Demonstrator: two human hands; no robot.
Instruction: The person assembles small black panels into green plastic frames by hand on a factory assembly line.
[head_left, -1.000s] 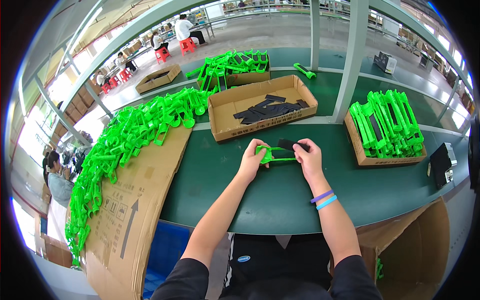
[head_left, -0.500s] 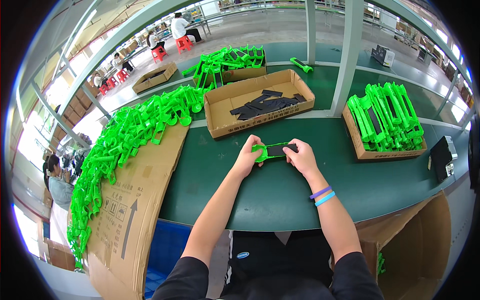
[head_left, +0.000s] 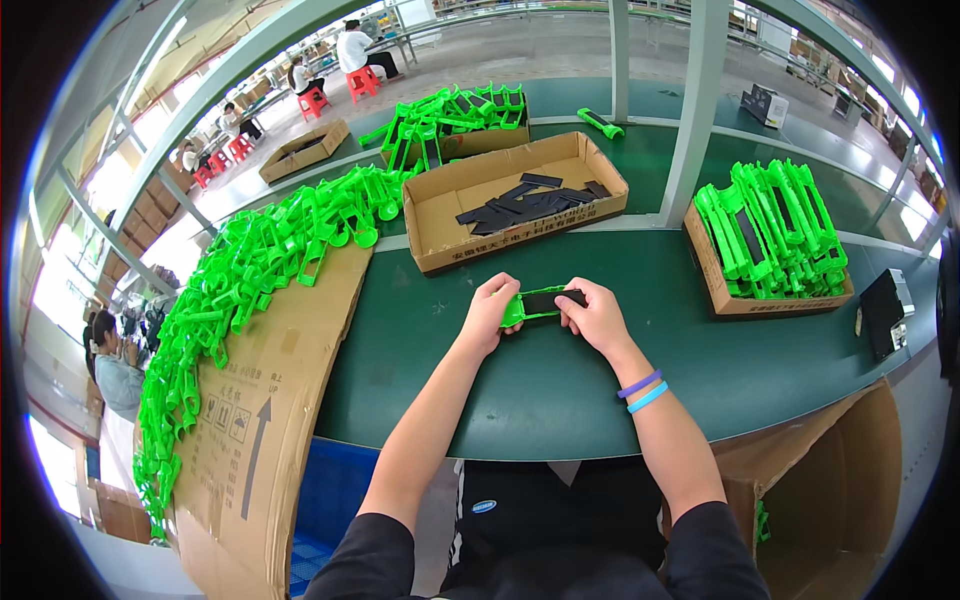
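Observation:
Over the green tabletop, my left hand (head_left: 490, 312) is closed round the left end of a bright green plastic holder (head_left: 512, 313). A flat black strip (head_left: 541, 301) lies along the holder's middle. My right hand (head_left: 594, 314) pinches the strip's right end, thumb on top, and its fingers are also at the holder's right end. Whether the strip sits fully inside the frame I cannot tell. Beyond my hands stands an open cardboard tray (head_left: 440, 262) with several loose black strips (head_left: 535, 205) in it.
A heap of green holders (head_left: 235, 265) covers a cardboard sheet (head_left: 265, 390) at the left. Boxes with green holders stand at the right (head_left: 770, 308) and far back (head_left: 470, 143). A metal post (head_left: 690, 120) rises behind the tray. An open carton (head_left: 830, 480) is at lower right.
The black strip has shifted slightly left within the holder, with my right hand moving a little left along with it. My left hand keeps its grip on the holder.

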